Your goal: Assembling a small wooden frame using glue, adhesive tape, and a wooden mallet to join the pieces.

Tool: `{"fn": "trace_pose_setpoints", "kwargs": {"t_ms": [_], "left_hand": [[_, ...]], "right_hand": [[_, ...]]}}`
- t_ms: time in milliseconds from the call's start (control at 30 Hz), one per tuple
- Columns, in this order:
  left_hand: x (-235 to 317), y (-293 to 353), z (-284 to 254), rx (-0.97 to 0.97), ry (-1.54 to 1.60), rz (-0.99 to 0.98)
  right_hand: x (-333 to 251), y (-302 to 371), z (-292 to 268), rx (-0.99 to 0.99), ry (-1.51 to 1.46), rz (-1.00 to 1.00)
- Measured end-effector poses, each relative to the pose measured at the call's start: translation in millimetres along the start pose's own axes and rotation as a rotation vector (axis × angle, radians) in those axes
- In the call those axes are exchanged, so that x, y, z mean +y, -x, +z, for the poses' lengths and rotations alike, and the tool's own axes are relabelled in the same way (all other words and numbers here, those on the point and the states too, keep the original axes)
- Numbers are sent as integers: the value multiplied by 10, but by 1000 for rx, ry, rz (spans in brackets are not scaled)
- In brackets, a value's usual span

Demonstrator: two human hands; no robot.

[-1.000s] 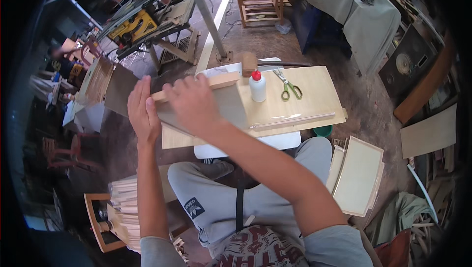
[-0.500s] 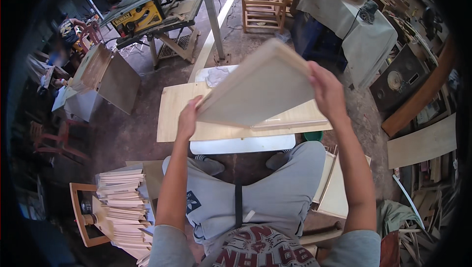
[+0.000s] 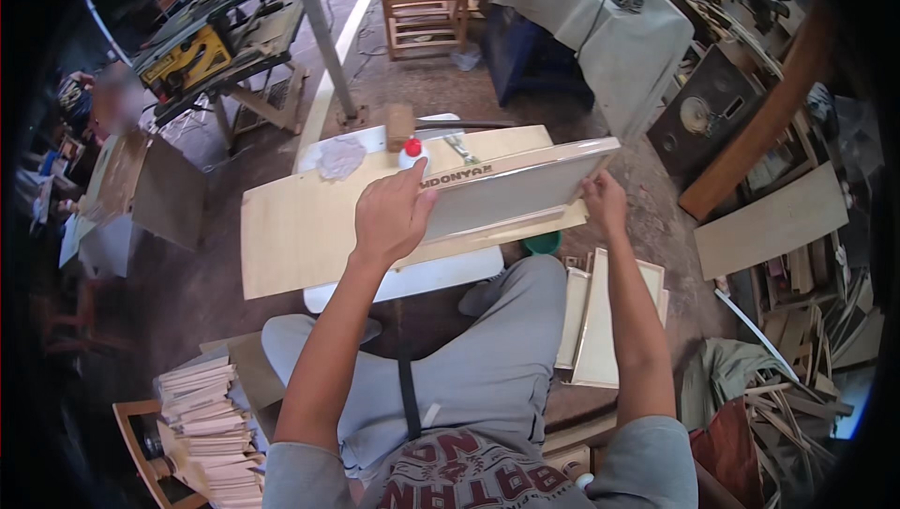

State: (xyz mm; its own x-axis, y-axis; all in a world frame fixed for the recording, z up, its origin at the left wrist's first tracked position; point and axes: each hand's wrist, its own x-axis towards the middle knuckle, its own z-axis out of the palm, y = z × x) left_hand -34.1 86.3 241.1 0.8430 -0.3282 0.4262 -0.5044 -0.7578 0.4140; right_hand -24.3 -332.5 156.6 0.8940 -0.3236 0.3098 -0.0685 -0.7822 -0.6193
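My left hand (image 3: 389, 217) is closed at the left end of a shallow wooden frame (image 3: 525, 192) with a pale grey panel in it. My right hand (image 3: 605, 202) grips the frame's right end. The frame is tilted over a light plywood board (image 3: 300, 228), its long printed edge facing up. Just beyond my left fingers stands a white bottle with a red cap (image 3: 412, 149), partly hidden. A brush (image 3: 459, 148) lies behind the frame, near a brown wooden block (image 3: 400, 125) and a crumpled pale cloth (image 3: 341, 158).
The board rests on a white low table (image 3: 469, 270). A green container (image 3: 542, 243) is below its right side, near more shallow frames (image 3: 609, 321). Stacked wood strips (image 3: 211, 425) sit at lower left. A table saw (image 3: 192, 59) and a cloth-draped table (image 3: 600, 31) stand farther off.
The frame has come down from a raised, corner-up tilt to lie lower, its long edge turned up. The view has shifted right, and the bottle, brush and block now show.
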Motion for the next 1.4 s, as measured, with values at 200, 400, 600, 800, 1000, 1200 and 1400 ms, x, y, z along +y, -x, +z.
{"fn": "trace_pose_setpoints", "kwargs": {"t_ms": [200,400,600,800,1000,1200,1400], "left_hand": [[192,-129,173,16,-42,61],[234,-197,279,22,-70,72],[315,-259,313,15,-113,45],[302,-286,271,44,-146,68],[261,-215,238,77,-81,72],[308,-313,267,32,-68,21],[270,-260,276,84,-83,84]], "right_hand": [[252,67,109,48,-48,121],[382,28,239,24,31,221],[416,-44,255,55,90,120],[308,-34,170,18,136,126],[529,-31,251,-139,79,169],[1457,-9,545,20,-347,421],[786,-175,384,-33,-807,291]]}}
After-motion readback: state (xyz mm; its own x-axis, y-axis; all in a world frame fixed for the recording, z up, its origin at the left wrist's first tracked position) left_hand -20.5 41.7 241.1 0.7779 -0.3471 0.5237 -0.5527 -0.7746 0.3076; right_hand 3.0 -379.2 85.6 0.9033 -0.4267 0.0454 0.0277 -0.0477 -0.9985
